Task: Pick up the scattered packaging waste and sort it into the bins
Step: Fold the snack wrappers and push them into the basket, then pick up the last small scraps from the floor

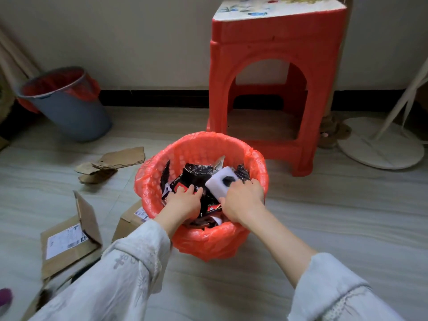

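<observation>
Red-lined bin (203,239): standing on the floor before the red stool (275,89).
Left hand (184,201): pressing black wrappers (196,173) down inside the bin.
Right hand (243,200): gripping a white foam block (221,181) over the bin.
Handling: seemingly light, crushable; holding by edges.

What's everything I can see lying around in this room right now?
near bin: one, lined with a red bag, centre floor, holding the waste
black plastic wrappers: several, black with red marks, inside the near bin
white foam block: one, white with a dark hole, at the near bin's right side
far bin: one, grey-blue with a red liner, far left by the wall
cardboard scraps: a few, brown, floor left of the near bin
cardboard boxes: at least two, brown with labels, lower left
stool: one, red, behind the near bin
stand base: one, white, far right
left hand: on the wrappers
right hand: gripping the foam block
</observation>
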Demonstrator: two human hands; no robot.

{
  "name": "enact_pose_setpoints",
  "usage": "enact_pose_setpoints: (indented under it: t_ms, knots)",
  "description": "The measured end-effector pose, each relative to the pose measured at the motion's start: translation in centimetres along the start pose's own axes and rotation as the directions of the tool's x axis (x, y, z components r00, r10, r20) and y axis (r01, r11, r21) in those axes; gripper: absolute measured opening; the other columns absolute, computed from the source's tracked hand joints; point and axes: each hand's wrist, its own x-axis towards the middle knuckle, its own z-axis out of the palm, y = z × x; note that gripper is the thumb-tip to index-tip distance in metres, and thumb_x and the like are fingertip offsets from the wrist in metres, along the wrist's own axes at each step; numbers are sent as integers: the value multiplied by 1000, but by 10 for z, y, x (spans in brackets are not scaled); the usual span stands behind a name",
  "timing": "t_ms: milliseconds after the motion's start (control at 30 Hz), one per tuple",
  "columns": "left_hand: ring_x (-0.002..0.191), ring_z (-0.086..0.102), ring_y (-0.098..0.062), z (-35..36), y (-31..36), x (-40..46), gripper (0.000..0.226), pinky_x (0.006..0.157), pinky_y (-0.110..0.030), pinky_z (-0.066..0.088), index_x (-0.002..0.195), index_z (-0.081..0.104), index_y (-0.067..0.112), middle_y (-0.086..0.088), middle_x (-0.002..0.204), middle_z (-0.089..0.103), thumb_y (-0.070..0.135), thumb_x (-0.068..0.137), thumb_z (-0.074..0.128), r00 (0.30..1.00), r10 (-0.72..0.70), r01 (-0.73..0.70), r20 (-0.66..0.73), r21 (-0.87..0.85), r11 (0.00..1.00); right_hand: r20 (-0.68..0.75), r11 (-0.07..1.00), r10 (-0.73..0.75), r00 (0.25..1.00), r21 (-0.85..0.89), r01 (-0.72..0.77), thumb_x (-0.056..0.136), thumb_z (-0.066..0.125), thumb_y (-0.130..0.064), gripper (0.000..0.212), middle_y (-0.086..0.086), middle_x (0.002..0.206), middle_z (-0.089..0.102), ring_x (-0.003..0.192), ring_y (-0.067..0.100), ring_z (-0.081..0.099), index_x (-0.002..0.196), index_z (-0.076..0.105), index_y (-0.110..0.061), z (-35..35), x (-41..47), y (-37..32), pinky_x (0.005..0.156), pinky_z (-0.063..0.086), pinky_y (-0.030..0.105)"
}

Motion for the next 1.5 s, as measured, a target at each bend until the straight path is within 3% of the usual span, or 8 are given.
enact_pose_setpoints:
  t_ms: [167, 300, 400, 500, 800, 1000, 1233, 1500]
  knots:
    - [142, -11, -37, -3, -3, 5, 57, 113, -53, 4, 148, -9, 25, -5, 155, -16, 41, 99, 16, 982, 23, -16, 188, -42, 999, -74, 998, 17, 997, 68, -12, 97, 27, -43, 57, 13, 134, 48, 122, 29, 46, 140, 29, -5, 2, -3, 4, 98, 31, 37]
    - [143, -12, -28, -10, -10, -7, 48, 117, -47, 2, 149, 1, 18, -8, 155, -15, 22, 102, 13, 965, 174, -124, 197, -243, 962, -168, 982, 11, 986, 187, 21, 97, 27, -46, 63, 13, 142, 37, 129, 29, 36, 148, 10, -12, 10, -2, 6, 100, 30, 39]
    - [136, 31, -23, -21, -18, -18, 47, 109, -28, 25, 147, 22, 18, -7, 152, 27, 22, 100, 26, 981, 192, -173, 6, -408, 897, -250, 971, -7, 968, 231, 67, 97, 28, -44, 60, 11, 141, 38, 129, 26, 33, 148, 12, -18, 12, -3, 5, 98, 30, 38]
    - [95, 60, -25, -26, -24, -29, 37, 82, -33, 47, 114, 57, 23, -7, 108, 62, 9, 91, 32, 969, 130, -207, -212, -398, 894, -286, 966, -16, 958, 243, 88, 97, 29, -43, 57, 11, 139, 40, 127, 27, 34, 148, 14, -20, 9, -9, 6, 100, 29, 37]
    - [90, 55, -24, -51, 0, -58, 29, 68, -40, 49, 89, 65, 14, -2, 100, 57, 12, 87, 37, 781, -24, -203, -624, -290, 935, -364, 917, -67, 929, 344, 201, 95, 39, -33, 52, 4, 138, 39, 132, 23, 30, 144, 26, -20, -8, -40, 41, 106, 29, 38]
    - [101, 53, -25, -71, 56, -79, 25, 81, -38, 45, 100, 66, 16, -4, 105, 58, 8, 87, 46, 611, 182, -479, -770, -177, 860, -314, 893, -77, 946, 400, 205, 96, 40, -31, 54, 3, 145, 33, 134, 22, 29, 146, 22, -23, -8, -87, 104, 107, 30, 39]
    - [105, 54, -26, -57, 192, -78, 36, 86, -39, 46, 120, 54, 17, -6, 114, 53, 8, 89, 40, 623, 495, -685, -605, -117, 719, -172, 871, 161, 972, 487, -58, 97, 38, -31, 53, 3, 146, 35, 135, 21, 31, 147, 21, -23, 57, -167, 210, 107, 29, 37]
    - [134, 33, -20, 26, 363, -73, 45, 107, -35, 33, 141, 32, 24, -1, 148, 30, 18, 97, 36, 572, 815, -813, -96, 67, 579, 127, 688, 517, 847, 527, -498, 96, 38, -27, 53, 2, 148, 31, 136, 20, 28, 147, 21, -23, 224, -303, 313, 107, 29, 33]
